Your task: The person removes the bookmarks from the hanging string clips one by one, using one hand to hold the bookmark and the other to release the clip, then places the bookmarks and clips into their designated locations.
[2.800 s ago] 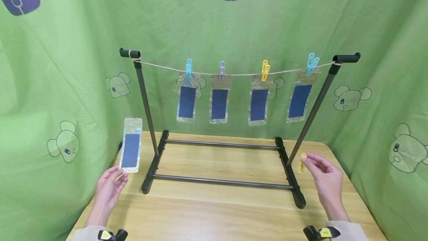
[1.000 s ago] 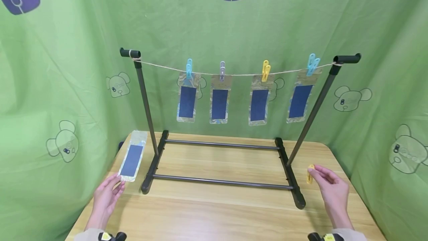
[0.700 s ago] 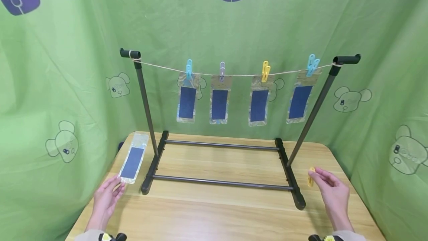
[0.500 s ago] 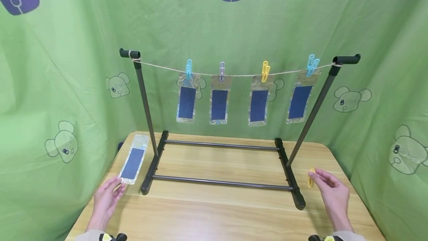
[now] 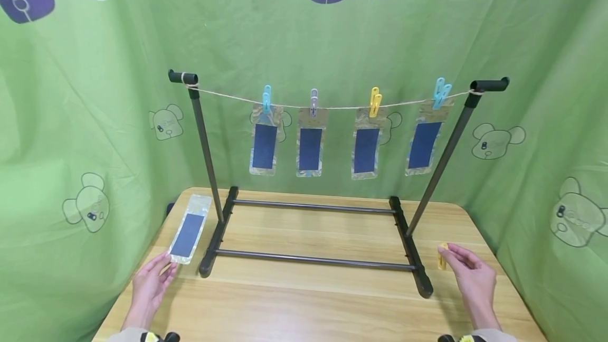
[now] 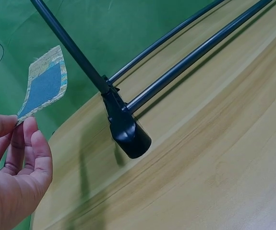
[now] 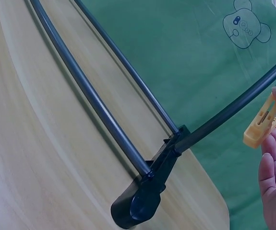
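My left hand (image 5: 149,284) pinches the bottom edge of a patterned bookmark-like strip (image 5: 188,234) with a dark blue panel, left of the rack. In the left wrist view the strip (image 6: 46,84) bends slightly, held between thumb and fingers. To the right of the rack, my right hand (image 5: 472,278) pinches a yellow clothespin (image 5: 442,257); the right wrist view shows the clothespin (image 7: 262,122) pointing away from the fingers. Similar strips hang from the string (image 5: 228,96), held by a blue clothespin (image 5: 267,99), a grey one, a yellow clothespin (image 5: 375,102) and another blue one.
A black rack (image 5: 313,260) with two uprights stands on the wooden table (image 5: 304,300). The string is tied between its upright tops, sagging slightly. Green patterned cloth (image 5: 304,41) surrounds the table at the back and sides.
Both hands have come lower since the earliest frame, the right also a little outward. The strip in my left hand has dropped and tilted to the right. The hanging strips look the same.
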Tool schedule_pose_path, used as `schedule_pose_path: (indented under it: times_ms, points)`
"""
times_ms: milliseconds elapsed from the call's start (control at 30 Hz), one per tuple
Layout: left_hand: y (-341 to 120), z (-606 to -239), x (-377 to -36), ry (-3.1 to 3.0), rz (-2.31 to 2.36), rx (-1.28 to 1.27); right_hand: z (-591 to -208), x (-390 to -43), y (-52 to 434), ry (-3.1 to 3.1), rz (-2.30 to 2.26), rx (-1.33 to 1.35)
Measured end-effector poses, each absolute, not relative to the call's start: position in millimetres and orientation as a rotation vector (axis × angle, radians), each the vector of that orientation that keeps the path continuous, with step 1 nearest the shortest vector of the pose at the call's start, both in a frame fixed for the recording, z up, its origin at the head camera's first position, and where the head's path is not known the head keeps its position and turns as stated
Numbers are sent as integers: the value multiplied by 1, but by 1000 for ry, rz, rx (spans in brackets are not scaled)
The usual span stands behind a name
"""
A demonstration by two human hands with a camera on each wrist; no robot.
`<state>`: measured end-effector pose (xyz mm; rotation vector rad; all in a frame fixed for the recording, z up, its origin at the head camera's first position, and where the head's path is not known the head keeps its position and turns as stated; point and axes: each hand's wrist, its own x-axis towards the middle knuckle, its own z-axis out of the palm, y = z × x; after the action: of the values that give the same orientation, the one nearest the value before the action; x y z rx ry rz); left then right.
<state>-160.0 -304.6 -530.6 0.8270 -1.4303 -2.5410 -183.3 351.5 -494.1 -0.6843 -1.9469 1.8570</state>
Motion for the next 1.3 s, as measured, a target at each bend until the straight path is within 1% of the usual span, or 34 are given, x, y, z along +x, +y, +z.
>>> schedule_pose_path:
  times_ms: [467, 1300]
  points:
    - [-305, -535, -160, -1422, -2532, 838, -506, -181, 359, -2029, 1776, -820]
    - [-305, -546, -156, -1440, -2546, 825, -528, -179, 370, -2179, 1662, -876]
